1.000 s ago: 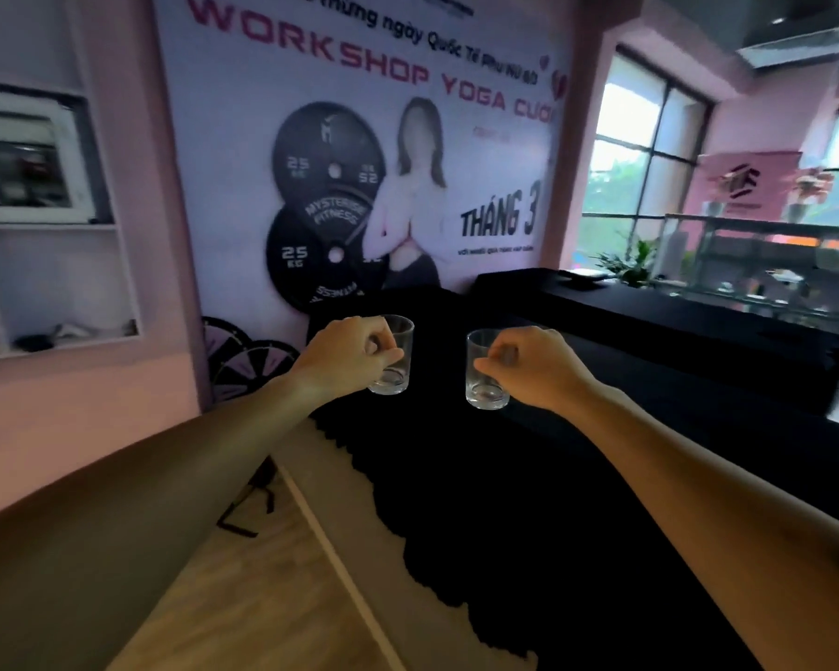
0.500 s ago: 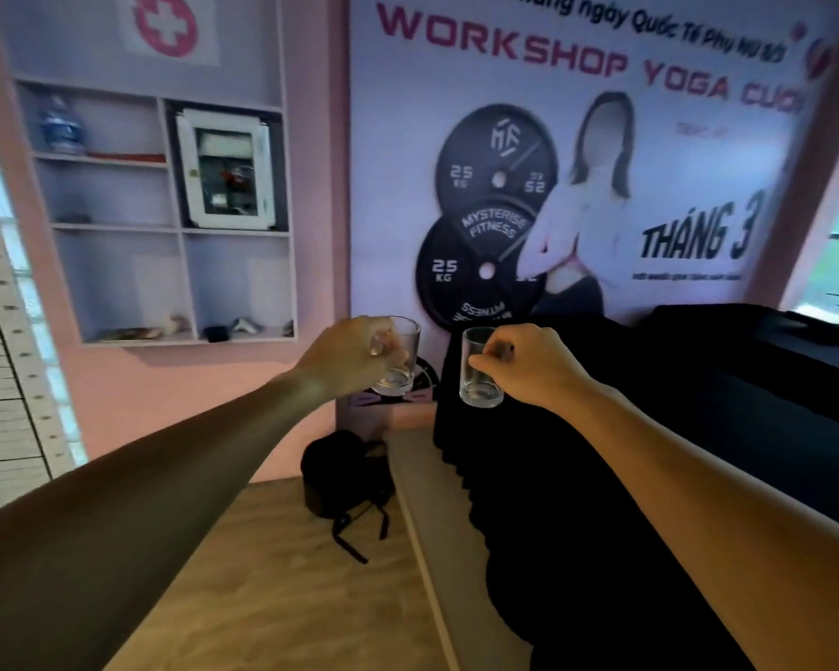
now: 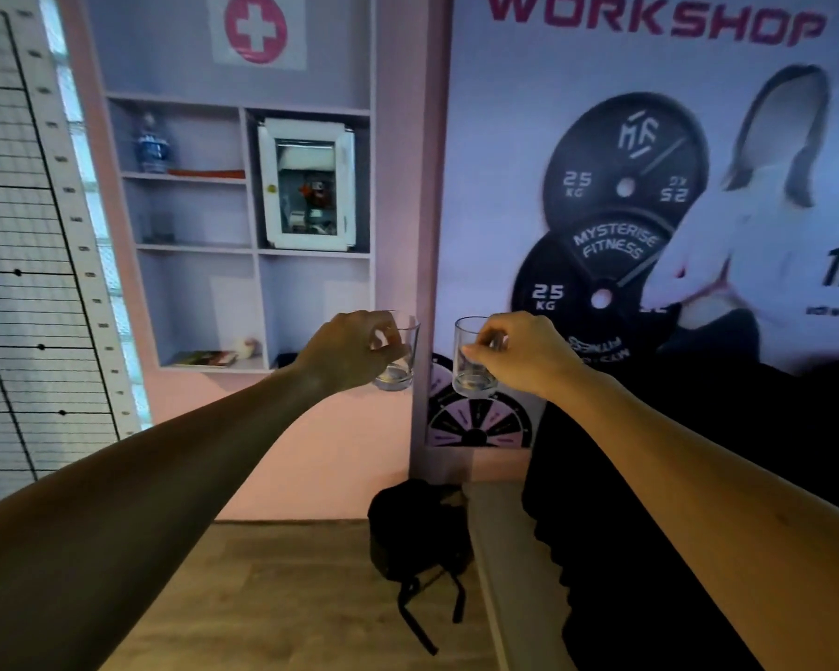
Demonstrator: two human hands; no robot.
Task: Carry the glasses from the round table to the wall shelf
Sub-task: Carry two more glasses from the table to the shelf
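Both my arms are stretched out in front of me at chest height. My left hand (image 3: 347, 348) grips a clear drinking glass (image 3: 400, 365) by its rim and side. My right hand (image 3: 524, 353) holds a second clear glass (image 3: 471, 368) the same way. The two glasses hang upright, a small gap apart. The wall shelf (image 3: 243, 249), a pale lilac unit with several open compartments, is on the wall ahead and to the left, above and beyond my left hand. A faint glass-like shape (image 3: 161, 227) stands in its middle-left compartment. The round table is out of view.
A water bottle (image 3: 152, 145) and a white first-aid cabinet (image 3: 306, 184) occupy upper shelf compartments; small items lie on the bottom shelf. A black backpack (image 3: 417, 535) sits on the wood floor below. A black-draped platform (image 3: 698, 501) runs along the right. A large poster (image 3: 650, 186) covers the wall.
The view has swung left and closer to the wall, so the shelf now sits nearly ahead. Both hands keep the same grip on the glasses.
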